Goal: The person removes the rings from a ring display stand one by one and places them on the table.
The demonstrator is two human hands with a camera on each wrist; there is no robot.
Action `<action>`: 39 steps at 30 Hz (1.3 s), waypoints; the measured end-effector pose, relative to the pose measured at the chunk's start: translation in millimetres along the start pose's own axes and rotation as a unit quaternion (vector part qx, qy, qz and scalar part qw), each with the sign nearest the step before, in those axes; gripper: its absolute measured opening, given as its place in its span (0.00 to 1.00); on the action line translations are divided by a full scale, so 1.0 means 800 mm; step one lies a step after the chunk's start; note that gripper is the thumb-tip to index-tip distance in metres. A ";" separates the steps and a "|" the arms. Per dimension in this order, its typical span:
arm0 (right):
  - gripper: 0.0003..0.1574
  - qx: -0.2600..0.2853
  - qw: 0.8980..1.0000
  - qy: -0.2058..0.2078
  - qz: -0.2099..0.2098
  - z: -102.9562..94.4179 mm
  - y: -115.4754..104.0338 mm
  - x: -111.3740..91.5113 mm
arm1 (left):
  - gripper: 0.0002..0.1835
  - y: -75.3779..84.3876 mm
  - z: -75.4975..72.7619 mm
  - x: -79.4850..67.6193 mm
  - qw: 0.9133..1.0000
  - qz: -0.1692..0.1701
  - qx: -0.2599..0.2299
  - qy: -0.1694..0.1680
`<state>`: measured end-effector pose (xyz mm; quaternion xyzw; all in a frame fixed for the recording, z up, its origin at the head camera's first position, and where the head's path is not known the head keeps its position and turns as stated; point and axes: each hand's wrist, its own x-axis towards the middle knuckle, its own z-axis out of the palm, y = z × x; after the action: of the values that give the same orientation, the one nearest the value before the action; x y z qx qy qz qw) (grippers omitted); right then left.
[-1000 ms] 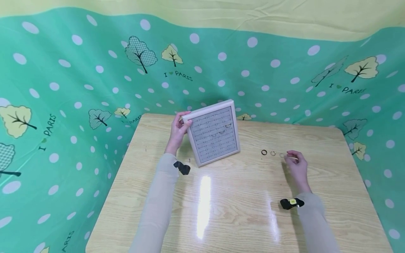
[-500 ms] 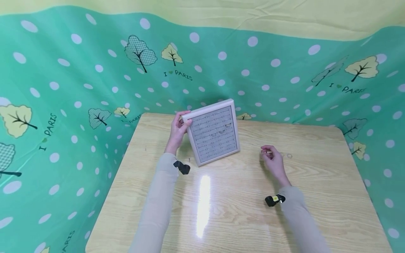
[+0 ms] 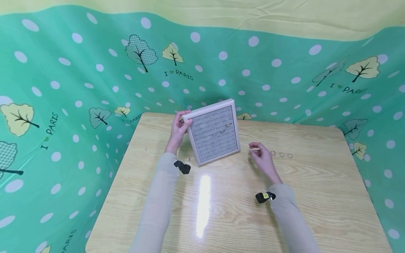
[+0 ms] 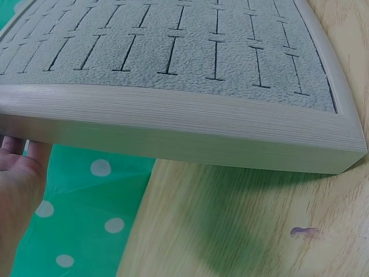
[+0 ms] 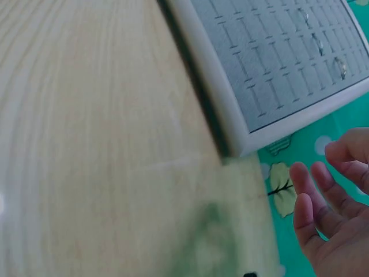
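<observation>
Leftmost, green dotted cloth [image 3: 63, 140] hangs beyond the left fingers, printed with trees and lettering. The left hand [image 3: 178, 133] grasps the upper left corner of a pale-framed ring display [image 3: 210, 142]: thumb on the front of the frame, the other fingers behind its edge. Below these fingers I note a black wrist camera [image 3: 182, 167] at the end of a light sleeve [image 3: 158, 200]. A small dark mark [image 3: 189, 159] shows on the bench [image 3: 234, 211], down and to the right of the same fingers.

The display stands tilted to the right of the left fingers, its lower edge on the bench. Its grey slotted face carries three seated rings [image 3: 228, 125], right of the left fingers and up to the left of the right fingers.

The right hand [image 3: 262, 158] is near the display's right edge and apart from it. Its fingers are released, loosely bent and spread, as the right wrist view shows. A second black wrist camera [image 3: 265, 197] sits below them.

To the right of the right fingers, three loose rings lie in a row on the bench: the nearest ring [image 3: 273, 153] just beside the hand, the middle ring [image 3: 282, 155], then the farthest ring [image 3: 290, 156].
</observation>
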<state>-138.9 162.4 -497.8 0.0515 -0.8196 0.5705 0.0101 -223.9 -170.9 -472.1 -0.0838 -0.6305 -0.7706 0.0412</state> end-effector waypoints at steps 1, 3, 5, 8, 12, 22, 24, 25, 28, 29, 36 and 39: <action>0.18 -0.003 1.000 0.002 -0.005 0.002 -0.004 0.001 | 0.21 -0.004 -0.001 0.001 1.000 0.000 0.000 0.001; 0.18 -0.010 1.000 0.008 -0.014 0.006 -0.010 0.005 | 0.21 -0.006 -0.002 0.002 1.000 0.002 0.002 0.004; 0.18 -0.011 1.000 0.011 -0.021 0.009 -0.015 0.009 | 0.21 -0.007 -0.002 0.002 1.000 0.007 0.005 0.006; 0.18 -0.011 0.999 0.014 -0.033 0.014 -0.011 0.019 | 0.21 -0.009 -0.002 0.003 1.000 0.012 0.008 0.006; 0.17 -0.021 0.999 0.018 -0.036 0.021 0.006 0.036 | 0.20 -0.009 -0.002 0.003 1.000 0.018 0.014 0.003; 0.16 -0.034 0.997 0.036 -0.065 0.034 -0.010 0.069 | 0.20 -0.008 -0.003 0.006 1.000 -0.002 0.005 0.002; 0.15 -0.036 0.996 0.041 -0.069 0.037 -0.013 0.074 | 0.20 -0.006 -0.003 0.006 1.000 -0.005 0.001 -0.001; 0.15 -0.036 0.996 0.043 -0.071 0.039 -0.014 0.076 | 0.20 -0.004 -0.002 0.005 1.000 -0.005 0.001 -0.003; 0.15 -0.034 0.995 0.047 -0.085 0.044 -0.016 0.083 | 0.21 0.007 0.002 0.000 1.000 -0.003 0.005 -0.005; 0.15 -0.032 0.994 0.048 -0.090 0.046 -0.016 0.085 | 0.20 0.011 0.003 -0.002 1.000 -0.002 0.006 -0.006; 0.15 -0.017 0.991 0.049 -0.121 0.058 -0.018 0.097 | 0.20 0.021 0.009 -0.008 1.000 0.001 0.005 -0.004; 0.16 -0.018 0.991 0.044 -0.121 0.063 -0.019 0.101 | 0.20 0.020 0.008 -0.008 1.000 0.002 0.004 -0.003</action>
<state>-216.1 104.4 -495.2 0.1251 -0.8162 0.5520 0.1161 -214.4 -168.1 -456.5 -0.0874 -0.6339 -0.7674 0.0408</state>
